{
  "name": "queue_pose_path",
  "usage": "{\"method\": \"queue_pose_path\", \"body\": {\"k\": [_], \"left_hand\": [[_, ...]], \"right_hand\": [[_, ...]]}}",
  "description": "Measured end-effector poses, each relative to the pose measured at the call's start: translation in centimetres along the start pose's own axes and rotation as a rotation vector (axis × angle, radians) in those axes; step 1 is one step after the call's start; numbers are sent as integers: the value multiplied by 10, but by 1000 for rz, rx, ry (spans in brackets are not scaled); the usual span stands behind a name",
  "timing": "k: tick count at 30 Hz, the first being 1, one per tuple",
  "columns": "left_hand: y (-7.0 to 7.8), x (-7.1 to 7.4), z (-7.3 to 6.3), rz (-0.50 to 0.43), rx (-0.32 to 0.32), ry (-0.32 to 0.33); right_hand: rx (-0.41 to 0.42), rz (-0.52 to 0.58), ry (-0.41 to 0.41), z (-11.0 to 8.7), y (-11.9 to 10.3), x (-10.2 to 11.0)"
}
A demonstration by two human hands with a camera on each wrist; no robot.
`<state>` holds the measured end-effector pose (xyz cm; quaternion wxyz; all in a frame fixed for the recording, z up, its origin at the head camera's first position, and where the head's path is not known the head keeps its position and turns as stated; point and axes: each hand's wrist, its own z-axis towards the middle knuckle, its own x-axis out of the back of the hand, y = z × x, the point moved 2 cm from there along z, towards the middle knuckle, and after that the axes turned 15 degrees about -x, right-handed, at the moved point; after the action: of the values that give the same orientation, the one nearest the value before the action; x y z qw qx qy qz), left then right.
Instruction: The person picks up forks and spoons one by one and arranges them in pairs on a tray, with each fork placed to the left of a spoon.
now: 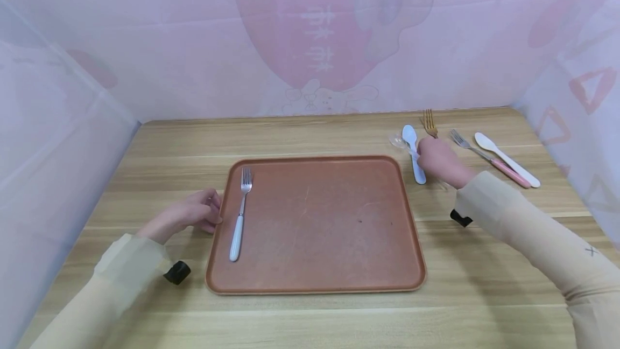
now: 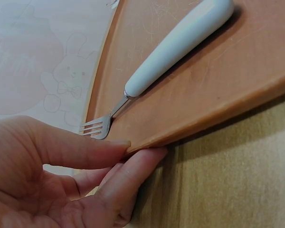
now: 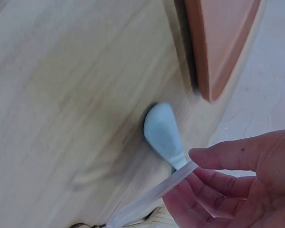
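Note:
My left hand pinches the left rim of a brown tray, thumb on top and fingers beneath the edge in the left wrist view. On the tray's left side lies a fork with a white handle, tines toward the back. My right hand is beyond the tray's right side, pinching a clear plastic spoon by its translucent handle between thumb and fingers. Under that spoon, a pale blue spoon lies on the table. A gold fork sits just behind the right hand, its handle partly hidden.
To the right of the right hand, a fork with a pink handle and a white spoon lie side by side on the wooden table. Pale printed curtains enclose the back and both sides.

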<state>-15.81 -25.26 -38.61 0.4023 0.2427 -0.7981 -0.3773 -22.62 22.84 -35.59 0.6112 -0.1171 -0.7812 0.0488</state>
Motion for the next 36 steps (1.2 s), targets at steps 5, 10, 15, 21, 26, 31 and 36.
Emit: {"method": "queue_pose_path", "body": {"k": [5, 10, 15, 21, 26, 31, 36], "left_hand": [[0, 0, 0, -10, 0, 2], [-1, 0, 1, -8, -4, 3], [-1, -1, 1, -8, -4, 3], [1, -1, 0, -5, -3, 1], [1, -1, 1, 1, -12, 8], [-1, 1, 3, -1, -13, 8], [-1, 1, 3, -3, -14, 5]], "right_hand": [[34, -5, 5, -4, -7, -1], [37, -14, 7, -6, -11, -3], [17, -27, -8, -11, -17, -4], [-13, -27, -55, -18, -25, -4], [-18, -22, -65, -25, -33, -4], [44, -1, -30, -31, -42, -5], [76, 9, -6, -36, -49, -9]]}}
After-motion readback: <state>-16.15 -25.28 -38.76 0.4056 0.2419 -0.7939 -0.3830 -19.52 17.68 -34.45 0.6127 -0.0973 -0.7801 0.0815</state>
